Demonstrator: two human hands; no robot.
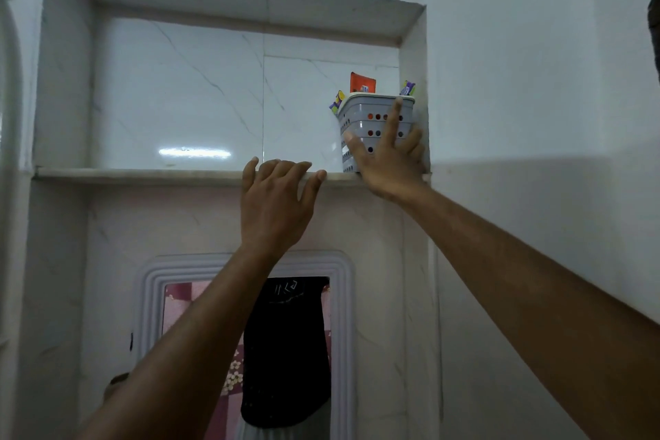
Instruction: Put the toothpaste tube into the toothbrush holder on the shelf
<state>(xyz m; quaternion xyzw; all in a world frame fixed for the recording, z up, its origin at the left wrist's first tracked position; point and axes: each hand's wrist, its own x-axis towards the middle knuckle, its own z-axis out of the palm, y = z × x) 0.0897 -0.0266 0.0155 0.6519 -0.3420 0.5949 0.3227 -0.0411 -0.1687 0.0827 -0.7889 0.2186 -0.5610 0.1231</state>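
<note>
A grey perforated toothbrush holder (360, 118) stands at the right end of the marble shelf (143, 173), inside a wall niche. The red-orange end of a toothpaste tube (361, 82) sticks up out of it, with purple-and-yellow packets (336, 102) at its left rim and right rim. My right hand (387, 157) lies flat against the holder's front, fingers spread, index finger reaching up to the rim. My left hand (276, 200) rests on the shelf's front edge, fingers curled over the lip, holding nothing.
The niche's right wall (414, 82) is close beside the holder. To the left of the holder the shelf runs bare to the niche's left wall. Below hangs a white-framed mirror (243, 268) with a dark cloth reflected in it.
</note>
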